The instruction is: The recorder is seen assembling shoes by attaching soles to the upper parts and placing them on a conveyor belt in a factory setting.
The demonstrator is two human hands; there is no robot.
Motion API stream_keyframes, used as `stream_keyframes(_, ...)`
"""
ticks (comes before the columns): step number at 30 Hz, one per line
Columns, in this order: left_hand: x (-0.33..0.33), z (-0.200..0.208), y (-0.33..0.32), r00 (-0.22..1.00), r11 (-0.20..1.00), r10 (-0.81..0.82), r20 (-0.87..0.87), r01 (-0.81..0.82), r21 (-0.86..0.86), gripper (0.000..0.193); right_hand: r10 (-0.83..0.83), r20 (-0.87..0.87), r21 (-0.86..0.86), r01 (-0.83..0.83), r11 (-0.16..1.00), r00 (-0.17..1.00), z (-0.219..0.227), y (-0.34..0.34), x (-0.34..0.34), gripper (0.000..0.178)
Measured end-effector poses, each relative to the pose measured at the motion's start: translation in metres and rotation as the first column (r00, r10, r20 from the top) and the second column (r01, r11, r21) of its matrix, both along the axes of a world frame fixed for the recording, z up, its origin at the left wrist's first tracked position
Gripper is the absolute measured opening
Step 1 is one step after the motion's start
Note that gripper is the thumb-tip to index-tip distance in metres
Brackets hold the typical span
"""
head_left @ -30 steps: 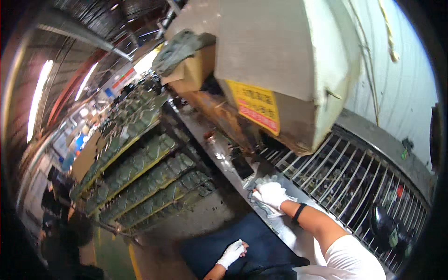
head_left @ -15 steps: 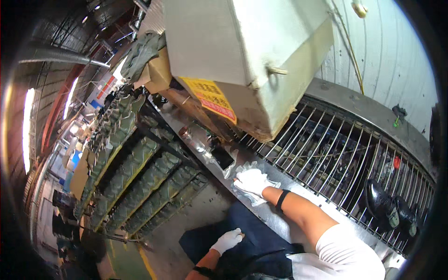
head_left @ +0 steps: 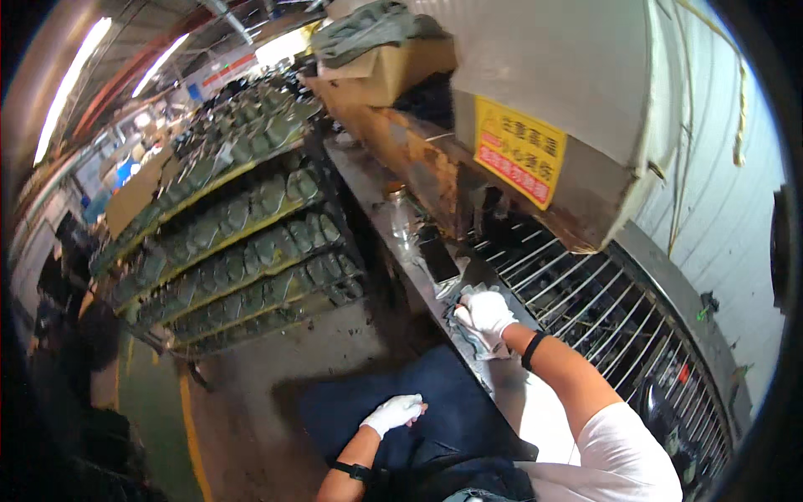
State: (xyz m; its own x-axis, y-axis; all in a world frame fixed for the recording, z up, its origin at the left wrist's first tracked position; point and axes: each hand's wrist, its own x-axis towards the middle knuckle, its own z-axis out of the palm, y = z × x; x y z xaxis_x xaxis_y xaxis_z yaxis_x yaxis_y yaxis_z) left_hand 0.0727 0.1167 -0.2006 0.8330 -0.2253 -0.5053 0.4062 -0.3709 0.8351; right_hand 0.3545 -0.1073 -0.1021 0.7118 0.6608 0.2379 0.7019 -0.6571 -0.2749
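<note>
My right hand (head_left: 487, 312), in a white glove, is closed on a crumpled whitish cloth (head_left: 487, 345) on the metal ledge (head_left: 422, 289). Its fingertips are partly hidden by the folds. A dark phone-like slab (head_left: 438, 258) lies just beyond the cloth, and past it stands a clear bottle with a brownish cap (head_left: 398, 213). Over my dark-clad lap (head_left: 343, 402) hovers my left hand (head_left: 396, 413), also white-gloved, with bare fingertips curled in. Whatever those fingers hold, if anything, is hidden.
To the right runs a conveyor of metal bars (head_left: 577, 305) with black shoes (head_left: 661, 414) on it. A large pale machine housing (head_left: 560, 75) with a yellow warning label hangs over it. At left stands a multi-tier rack (head_left: 226, 243) full of greenish shoes. An open cardboard box (head_left: 393, 71) sits behind.
My view has turned, so the housing and ledge appear farther right. The cloth looks more bunched under my right hand. My left hand shows slightly higher and farther left, still curled.
</note>
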Motion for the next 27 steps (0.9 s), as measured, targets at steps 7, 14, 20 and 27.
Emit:
stream_keyframes(7, -0.002, 0.004, 0.006, 1.000, 0.998, 0.011, 0.021, -0.010, -0.055, 0.025, -0.165, 0.162, 0.032, 0.162, 0.986, 0.973, -0.017, 0.014, -0.006, 0.035)
stream_keyframes(14, -0.003, 0.013, 0.014, 0.999, 0.999, 0.032, -0.023, -0.033, -0.036, 0.027, -0.150, 0.179, 0.077, 0.138, 0.987, 0.972, -0.020, 0.016, -0.005, 0.033)
stream_keyframes(20, -0.003, 0.009, 0.009, 0.997, 0.993, 0.073, 0.019, -0.071, -0.100, 0.025, -0.146, 0.196, 0.089, 0.131, 0.987, 0.970, -0.022, 0.012, -0.002, 0.033)
stream_keyframes(27, -0.002, 0.009, 0.007, 0.997, 0.991, 0.071, -0.019, -0.073, -0.116, 0.023, -0.167, 0.184, 0.108, 0.149, 0.983, 0.969, -0.024, 0.011, -0.001, 0.029)
